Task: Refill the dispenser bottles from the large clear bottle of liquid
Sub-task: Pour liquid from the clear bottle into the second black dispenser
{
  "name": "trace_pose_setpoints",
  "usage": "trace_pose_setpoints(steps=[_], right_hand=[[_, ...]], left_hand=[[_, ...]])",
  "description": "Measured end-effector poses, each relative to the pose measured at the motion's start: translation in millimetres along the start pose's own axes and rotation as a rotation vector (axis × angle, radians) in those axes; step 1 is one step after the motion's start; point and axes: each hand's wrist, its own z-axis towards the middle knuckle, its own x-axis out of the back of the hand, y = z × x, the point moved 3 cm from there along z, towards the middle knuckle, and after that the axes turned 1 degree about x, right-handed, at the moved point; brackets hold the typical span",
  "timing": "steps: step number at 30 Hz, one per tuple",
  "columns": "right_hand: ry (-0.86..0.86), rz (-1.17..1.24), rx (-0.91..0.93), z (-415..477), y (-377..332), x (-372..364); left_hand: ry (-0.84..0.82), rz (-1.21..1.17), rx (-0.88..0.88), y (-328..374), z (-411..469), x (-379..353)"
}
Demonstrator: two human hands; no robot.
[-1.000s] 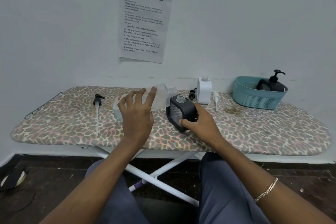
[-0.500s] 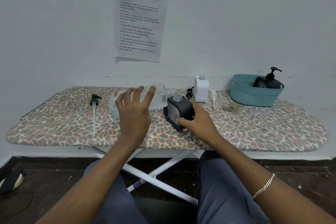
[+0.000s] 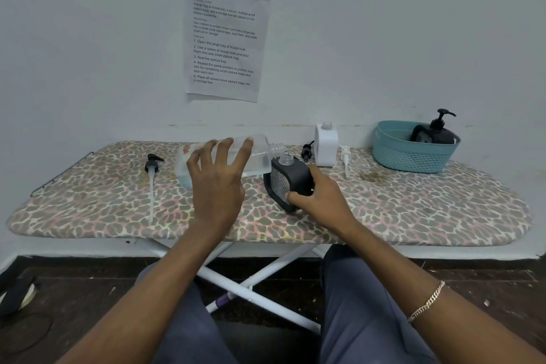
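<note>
My left hand grips the large clear bottle, which lies almost level with its open threaded neck pointing right, just over the mouth of the black dispenser bottle. My right hand holds that black bottle tilted toward the left, its base on the ironing board. A white dispenser bottle with no pump stands behind, near the wall. Liquid fills the lower left part of the clear bottle.
A black pump with a long tube lies at the left. Another black pump and a white pump lie beside the white bottle. A teal basket at the back right holds a black pump bottle.
The clear bottle's neck has come closer over the black bottle's mouth. Both hands keep their holds.
</note>
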Motion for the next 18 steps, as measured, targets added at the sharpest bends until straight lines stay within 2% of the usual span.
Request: trace_pose_setpoints(steps=[18], right_hand=[[-0.001, 0.01, 0.008, -0.8, -2.2, 1.4]], left_hand=[[0.026, 0.053, -0.028, 3.0, 3.0, 7.5]])
